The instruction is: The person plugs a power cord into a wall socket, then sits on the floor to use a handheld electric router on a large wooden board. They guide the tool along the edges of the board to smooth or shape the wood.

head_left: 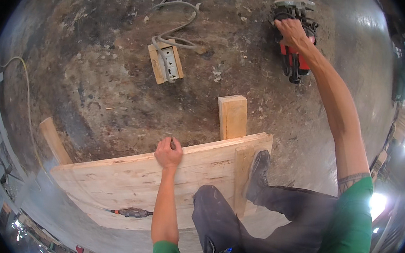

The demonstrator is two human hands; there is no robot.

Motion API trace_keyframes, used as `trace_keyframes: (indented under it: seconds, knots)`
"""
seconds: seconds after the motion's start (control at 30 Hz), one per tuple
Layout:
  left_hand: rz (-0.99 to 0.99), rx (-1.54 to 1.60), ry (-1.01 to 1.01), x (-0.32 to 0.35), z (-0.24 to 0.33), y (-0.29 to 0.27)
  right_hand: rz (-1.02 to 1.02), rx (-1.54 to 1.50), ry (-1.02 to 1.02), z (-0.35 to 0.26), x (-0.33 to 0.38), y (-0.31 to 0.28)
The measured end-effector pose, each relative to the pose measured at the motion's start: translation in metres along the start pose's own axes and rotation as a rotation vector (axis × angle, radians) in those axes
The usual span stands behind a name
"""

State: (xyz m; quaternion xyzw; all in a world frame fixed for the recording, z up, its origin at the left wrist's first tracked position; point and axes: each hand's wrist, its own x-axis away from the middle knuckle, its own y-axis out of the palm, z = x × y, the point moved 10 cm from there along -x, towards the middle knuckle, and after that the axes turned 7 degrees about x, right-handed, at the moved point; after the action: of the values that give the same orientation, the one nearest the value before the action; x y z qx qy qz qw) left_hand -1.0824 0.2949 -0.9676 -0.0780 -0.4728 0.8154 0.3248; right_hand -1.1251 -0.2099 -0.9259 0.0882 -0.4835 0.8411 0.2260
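My right arm stretches far forward to the upper right. At its end my right hand is closed around a red and black power tool with a grey base plate, which lies on the floor. The tool's exact kind is not clear. My left hand rests on the far edge of a pale wooden panel, its fingers curled. A small dark spot shows between them, but I cannot make out what they hold, if anything. A slim grey tool with an orange end lies on the panel, left of my left forearm.
A socket strip in a wooden frame sits on the stained floor, a grey cable looped beside it. Wooden blocks lie under the panel. My shoe is by its right end. A pale metal frame stands far left.
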Motion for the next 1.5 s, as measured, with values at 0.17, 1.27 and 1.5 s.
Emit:
trace_keyframes:
  seconds: [0.17, 1.27, 1.5]
  knots:
    - [0.021, -0.04, -0.016, 0.009, -0.002, -0.009, -0.176, -0.187, 0.0, 0.0, 0.062, -0.021]
    - [-0.574, 0.634, 0.111, 0.035, 0.032, -0.006, 0.137, -0.927, 0.066, -0.212, 0.436, -0.262]
    - [-0.825, 0.313, 0.6, 0.085, 0.204, -0.053, 0.21, -1.046, 0.139, -0.207, 0.507, -0.198]
